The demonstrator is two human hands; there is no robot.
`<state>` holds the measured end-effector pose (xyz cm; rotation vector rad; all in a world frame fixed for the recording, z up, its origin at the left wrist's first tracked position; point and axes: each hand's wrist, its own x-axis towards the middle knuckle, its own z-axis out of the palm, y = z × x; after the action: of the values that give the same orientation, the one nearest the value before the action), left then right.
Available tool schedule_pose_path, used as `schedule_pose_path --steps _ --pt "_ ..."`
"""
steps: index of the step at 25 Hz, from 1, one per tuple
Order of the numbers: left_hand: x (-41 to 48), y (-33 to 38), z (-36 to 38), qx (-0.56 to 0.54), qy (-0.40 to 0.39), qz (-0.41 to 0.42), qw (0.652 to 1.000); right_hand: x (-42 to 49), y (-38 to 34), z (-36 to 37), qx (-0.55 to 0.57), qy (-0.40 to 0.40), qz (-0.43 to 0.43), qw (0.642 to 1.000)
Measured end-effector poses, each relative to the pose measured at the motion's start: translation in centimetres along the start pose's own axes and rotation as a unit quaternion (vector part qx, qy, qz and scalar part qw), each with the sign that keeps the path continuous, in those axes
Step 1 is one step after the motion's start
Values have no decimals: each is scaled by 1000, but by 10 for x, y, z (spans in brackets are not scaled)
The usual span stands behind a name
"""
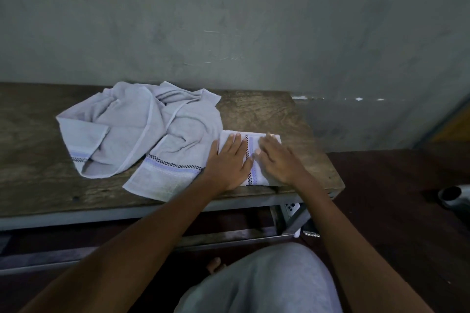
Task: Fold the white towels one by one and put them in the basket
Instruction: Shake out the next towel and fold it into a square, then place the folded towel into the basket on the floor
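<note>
While both hands press down on it, the folded towel lies on the wooden table right of centre in the frame, near the table's front edge and its right end. A checked and violet band runs across the strip of towel that shows between the hands.

Left hand: palm down, fingers straight and together, flat on the left part of the folded towel. It grips nothing.

Right hand: palm down, fingers extended and slightly spread, flat on the right part of the same towel. It also grips nothing. The thumbs lie close together over the band.

Loose towels: a crumpled white heap at centre left of the frame, on the same table. Its right side lies against the folded towel, and one banded end reaches the front edge of the table.

Surroundings: a grey wall behind the table; a dark red floor at right; the person's knee in grey cloth at bottom centre.
</note>
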<state>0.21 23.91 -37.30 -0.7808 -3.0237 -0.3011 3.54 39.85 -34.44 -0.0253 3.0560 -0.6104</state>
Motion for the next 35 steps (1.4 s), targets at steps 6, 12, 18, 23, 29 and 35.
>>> schedule_pose_path --steps 6,12,18,23,29,35 --pt "-12 -12 -6 -15 63 -118 991 -1 14 21 64 74 93 991" --pt "-17 -9 -20 -172 14 -162 972 0 9 -3 134 71 162 975" --pt "-10 0 -20 -348 47 -198 915 -6 -3 -15 371 32 218 902" --pt "-34 -17 -42 -459 169 -198 850 -8 -45 -29 461 71 174 867" --pt "-129 -96 -140 -457 352 -207 790 8 -186 -43 503 69 32 861" --pt "-289 -178 -219 -443 501 -282 688 -27 -379 -14 534 -57 -94 838"
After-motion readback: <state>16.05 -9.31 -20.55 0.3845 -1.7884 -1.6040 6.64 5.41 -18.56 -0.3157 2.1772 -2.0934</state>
